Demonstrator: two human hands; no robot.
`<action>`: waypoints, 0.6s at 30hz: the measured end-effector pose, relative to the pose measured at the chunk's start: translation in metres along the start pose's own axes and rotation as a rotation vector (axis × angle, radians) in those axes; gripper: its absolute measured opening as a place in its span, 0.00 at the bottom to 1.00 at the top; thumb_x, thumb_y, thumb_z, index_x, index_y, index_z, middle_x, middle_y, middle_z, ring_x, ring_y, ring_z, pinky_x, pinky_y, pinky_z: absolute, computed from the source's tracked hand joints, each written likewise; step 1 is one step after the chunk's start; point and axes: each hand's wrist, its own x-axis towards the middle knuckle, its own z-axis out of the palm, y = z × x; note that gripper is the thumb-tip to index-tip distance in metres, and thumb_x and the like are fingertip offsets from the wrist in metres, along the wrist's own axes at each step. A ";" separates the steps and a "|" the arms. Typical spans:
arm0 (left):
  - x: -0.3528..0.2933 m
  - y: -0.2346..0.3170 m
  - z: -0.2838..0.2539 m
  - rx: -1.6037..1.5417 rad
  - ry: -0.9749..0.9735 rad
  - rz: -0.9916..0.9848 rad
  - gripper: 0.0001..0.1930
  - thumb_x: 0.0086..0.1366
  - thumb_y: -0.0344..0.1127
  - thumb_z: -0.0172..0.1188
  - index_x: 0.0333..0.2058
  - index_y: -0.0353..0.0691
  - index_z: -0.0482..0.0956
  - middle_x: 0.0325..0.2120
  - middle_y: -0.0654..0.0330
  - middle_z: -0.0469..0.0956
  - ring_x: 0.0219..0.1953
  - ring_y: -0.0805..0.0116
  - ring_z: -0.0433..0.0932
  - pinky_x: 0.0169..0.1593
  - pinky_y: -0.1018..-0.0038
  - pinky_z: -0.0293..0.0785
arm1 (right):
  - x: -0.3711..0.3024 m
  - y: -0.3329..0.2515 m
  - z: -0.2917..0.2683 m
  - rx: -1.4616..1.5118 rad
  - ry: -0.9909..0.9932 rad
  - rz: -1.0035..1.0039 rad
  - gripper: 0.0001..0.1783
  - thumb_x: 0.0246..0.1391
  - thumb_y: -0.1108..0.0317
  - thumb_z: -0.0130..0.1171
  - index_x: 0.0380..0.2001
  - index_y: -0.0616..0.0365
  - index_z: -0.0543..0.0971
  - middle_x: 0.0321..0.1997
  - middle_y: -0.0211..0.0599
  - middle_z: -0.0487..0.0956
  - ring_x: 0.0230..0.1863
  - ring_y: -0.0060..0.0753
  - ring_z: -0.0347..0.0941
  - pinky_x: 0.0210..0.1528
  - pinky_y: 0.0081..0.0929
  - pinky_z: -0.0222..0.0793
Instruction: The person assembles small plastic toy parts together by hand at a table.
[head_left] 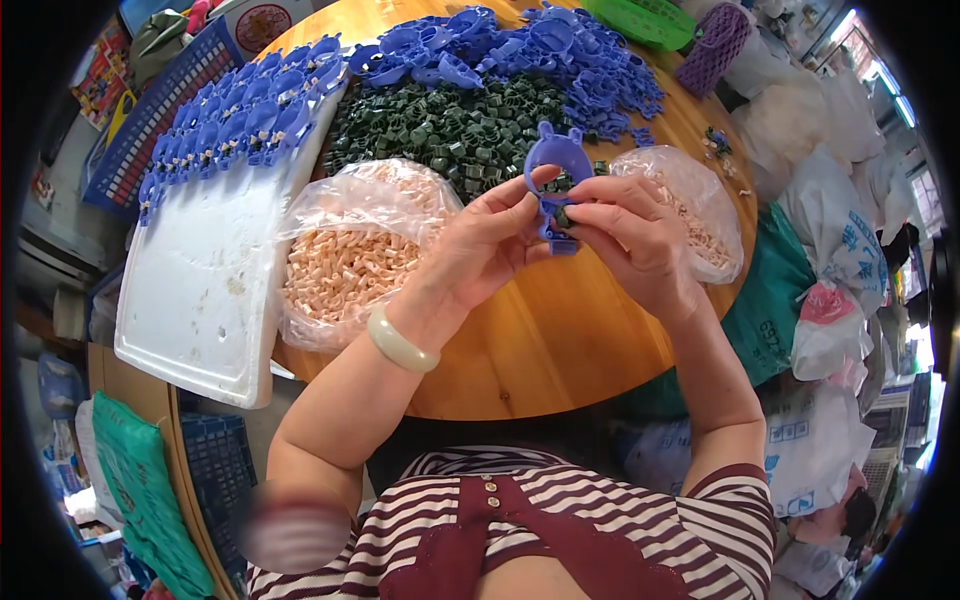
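Between my hands, above the wooden table, is a blue plastic piece (560, 155) with a round cup-like head and two small ears. My left hand (492, 228) grips it from the left, with the thumb and fingers closed round its narrow middle. The fingertips of my right hand (635, 235) pinch a small dark green plastic part (563, 217) against its lower section. How far that part sits into the blue piece is hidden by the fingers. Beyond my hands lie a heap of dark green parts (450, 125) and a heap of loose blue pieces (600, 85).
An open bag of small peach-coloured parts (350, 270) stands left of my hands, another bag (700, 215) to the right. A white foam board (200, 290) at the left carries rows of blue pieces (250, 110) with small parts on them. A green basket (645, 20) sits at the far edge.
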 end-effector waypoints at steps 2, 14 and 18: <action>0.001 -0.001 0.000 0.015 0.014 -0.003 0.20 0.65 0.34 0.53 0.55 0.41 0.65 0.39 0.64 0.76 0.35 0.78 0.76 0.39 0.76 0.79 | -0.003 0.000 0.000 -0.006 -0.026 -0.006 0.11 0.38 0.75 0.64 0.31 0.54 0.79 0.37 0.29 0.77 0.33 0.35 0.71 0.32 0.27 0.71; 0.001 -0.005 -0.008 0.053 -0.056 0.016 0.24 0.65 0.35 0.52 0.58 0.39 0.62 0.45 0.60 0.74 0.44 0.72 0.76 0.42 0.77 0.77 | -0.011 -0.015 -0.003 -0.258 -0.186 -0.058 0.20 0.34 0.73 0.63 0.38 0.58 0.78 0.46 0.31 0.71 0.38 0.35 0.69 0.41 0.31 0.68; -0.001 -0.004 0.002 0.036 0.060 0.006 0.20 0.66 0.35 0.51 0.55 0.39 0.66 0.40 0.62 0.76 0.38 0.76 0.77 0.40 0.78 0.77 | -0.012 -0.017 -0.003 -0.193 -0.250 0.033 0.21 0.37 0.74 0.65 0.40 0.56 0.77 0.47 0.36 0.71 0.43 0.39 0.69 0.42 0.33 0.69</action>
